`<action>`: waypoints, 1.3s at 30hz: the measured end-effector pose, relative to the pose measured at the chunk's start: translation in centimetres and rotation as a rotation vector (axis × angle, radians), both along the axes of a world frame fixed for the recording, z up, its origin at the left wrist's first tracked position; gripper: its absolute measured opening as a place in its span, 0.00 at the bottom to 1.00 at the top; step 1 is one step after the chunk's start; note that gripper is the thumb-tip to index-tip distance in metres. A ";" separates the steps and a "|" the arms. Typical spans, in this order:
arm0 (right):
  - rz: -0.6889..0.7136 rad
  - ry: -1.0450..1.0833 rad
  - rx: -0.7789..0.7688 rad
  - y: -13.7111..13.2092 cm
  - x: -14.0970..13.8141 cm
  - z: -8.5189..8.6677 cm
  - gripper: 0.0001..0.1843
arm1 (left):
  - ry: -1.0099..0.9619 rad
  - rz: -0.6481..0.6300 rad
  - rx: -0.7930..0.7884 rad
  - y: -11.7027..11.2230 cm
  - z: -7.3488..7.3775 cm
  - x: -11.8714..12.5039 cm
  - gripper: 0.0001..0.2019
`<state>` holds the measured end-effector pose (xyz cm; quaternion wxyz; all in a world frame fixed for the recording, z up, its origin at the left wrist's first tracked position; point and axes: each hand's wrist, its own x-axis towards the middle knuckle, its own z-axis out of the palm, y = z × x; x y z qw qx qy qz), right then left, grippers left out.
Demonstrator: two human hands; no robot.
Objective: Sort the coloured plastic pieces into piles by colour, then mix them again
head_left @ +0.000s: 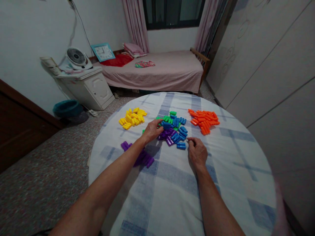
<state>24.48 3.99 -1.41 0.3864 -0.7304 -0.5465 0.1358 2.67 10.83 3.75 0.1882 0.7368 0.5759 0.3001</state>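
Observation:
My left hand point(153, 130) reaches over a mixed pile in the middle of the round table. Its thumb and index finger close on the near end of a blue plastic piece point(166, 125), short and ribbed like a pair of joined tubes. Around it lie green pieces point(173, 113), purple pieces point(169, 141) and more blue pieces point(181, 146). My right hand point(197, 151) rests on the cloth just right of the blue pieces. Its fingers are curled in, with nothing visible in them. Under my left forearm, a separate purple heap point(145, 159) is partly hidden.
A yellow heap point(133, 117) lies at the back left and an orange heap point(204, 120) at the back right. A checked cloth point(172, 196) covers the table. Beyond are a bed point(167, 72), a white cabinet point(95, 88) with a fan point(76, 57), and a bin point(67, 109).

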 end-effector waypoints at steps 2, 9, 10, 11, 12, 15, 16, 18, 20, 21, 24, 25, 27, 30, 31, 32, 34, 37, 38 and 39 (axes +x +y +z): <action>-0.001 -0.004 -0.004 0.0 0.0 0.0 0.16 | 0.107 0.023 0.041 0.4 0.0 -0.7 0.21; -0.011 -0.014 -0.012 0.0 -0.2 0.2 0.16 | 0.566 -0.108 -0.073 -0.2 -0.7 -3.4 0.24; -0.009 -0.013 -0.011 0.0 -0.2 0.2 0.16 | 0.594 -0.111 -0.073 -0.2 -0.9 -3.3 0.23; -0.005 -0.013 -0.008 0.0 -0.1 0.1 0.16 | 0.616 -0.100 -0.066 -0.2 -1.0 -3.0 0.22; 0.000 -0.013 -0.004 0.0 -0.1 0.1 0.16 | 0.631 -0.078 -0.054 -0.1 -1.1 -2.7 0.19; 0.002 -0.014 0.001 0.0 -0.1 0.1 0.16 | 0.641 0.000 -0.020 0.0 -1.2 -2.1 0.13; -0.001 -0.016 -0.001 0.1 -0.1 0.1 0.16 | 0.635 0.022 -0.012 0.0 -1.2 -2.0 0.11; -0.004 -0.019 -0.009 0.1 -0.1 0.1 0.15 | 0.590 0.070 0.020 -0.2 -0.8 -1.9 0.10; -0.003 -0.021 -0.016 0.1 -0.2 0.2 0.15 | 0.498 0.081 0.073 -0.8 -0.3 -1.6 0.11; -0.001 -0.020 -0.019 0.1 -0.2 0.2 0.15 | 0.446 0.048 0.095 -1.2 0.0 -1.4 0.11; -0.002 -0.020 -0.022 0.0 -0.2 0.2 0.15 | 0.366 -0.168 0.092 -2.4 0.4 0.0 0.15; -0.002 -0.021 -0.022 0.0 -0.2 0.2 0.16 | 0.375 -0.221 0.083 -2.8 0.3 0.6 0.17; 0.002 -0.023 -0.024 0.0 -0.2 0.2 0.16 | 0.427 -0.248 0.079 -3.3 -0.2 1.7 0.19; 0.003 -0.019 -0.016 0.0 -0.2 0.2 0.16 | 0.501 -0.207 0.094 -3.5 -1.1 2.7 0.19; 0.002 -0.016 -0.012 0.0 -0.2 0.2 0.17 | 0.509 -0.197 0.100 -3.4 -1.3 2.9 0.18; 0.001 -0.012 -0.010 0.0 -0.2 0.2 0.17 | 0.505 -0.194 0.109 -3.4 -1.4 3.0 0.18; 0.000 -0.006 -0.009 0.0 -0.2 0.2 0.18 | 0.459 -0.193 0.140 -3.5 -1.1 2.8 0.17; 0.003 0.000 -0.007 0.0 -0.2 0.1 0.18 | 0.324 -0.179 0.205 -4.0 0.2 1.6 0.15; 0.002 0.000 -0.006 0.0 -0.2 0.1 0.18 | 0.281 -0.163 0.228 -4.2 0.7 0.9 0.14; 0.002 0.000 -0.002 0.0 -0.2 0.1 0.18 | 0.247 -0.137 0.249 -4.5 1.1 0.0 0.14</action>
